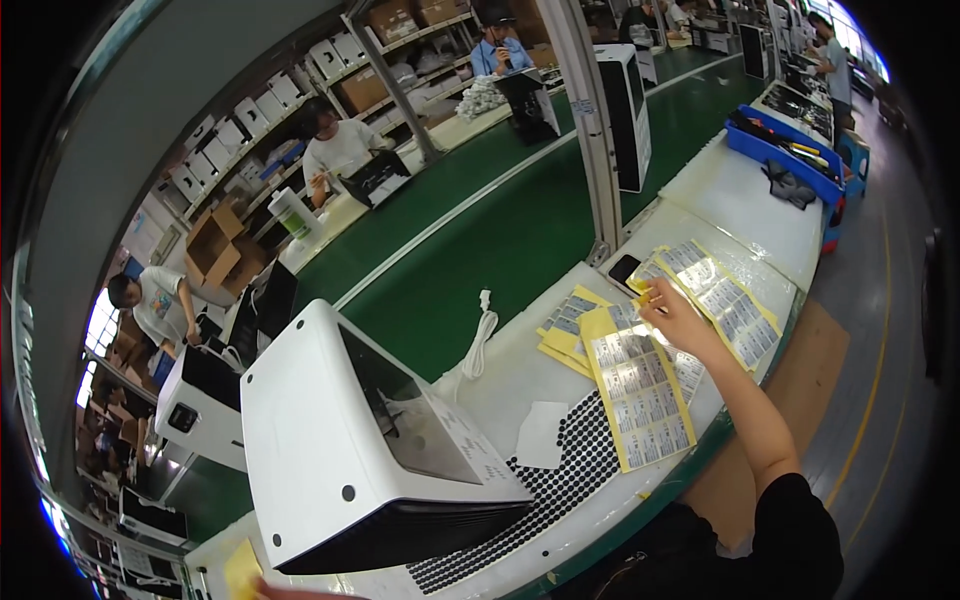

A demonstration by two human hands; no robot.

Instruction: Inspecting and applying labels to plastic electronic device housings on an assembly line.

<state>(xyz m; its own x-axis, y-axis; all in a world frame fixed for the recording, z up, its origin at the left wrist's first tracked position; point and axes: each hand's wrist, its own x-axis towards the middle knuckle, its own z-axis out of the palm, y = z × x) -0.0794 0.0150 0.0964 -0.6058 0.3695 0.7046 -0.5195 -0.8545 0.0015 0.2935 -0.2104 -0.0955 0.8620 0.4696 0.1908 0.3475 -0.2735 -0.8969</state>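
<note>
My right hand [675, 318] is closed in a pinch at the top right corner of a yellow-backed label sheet [637, 390] printed with rows of silver labels. Other label sheets [715, 290] lie right of the hand, and a small stack [570, 330] lies to its left. A dark phone-like device [624, 269] rests just beyond my fingers. Only a blurred bit of my left hand [268, 590] shows at the lower edge, beside a yellow sheet [242, 568]; its fingers are hidden. Between the hands, a large white boxy machine [310, 440] with a dark window is tilted on the bench.
A sheet of black round pads [570, 460] and a white paper piece [541, 435] lie beside the machine. A white power cable [480, 340] reaches the green conveyor [500, 250]. A metal post [590, 130] rises behind; a blue tool bin [785, 155] is at right. Several people work beyond.
</note>
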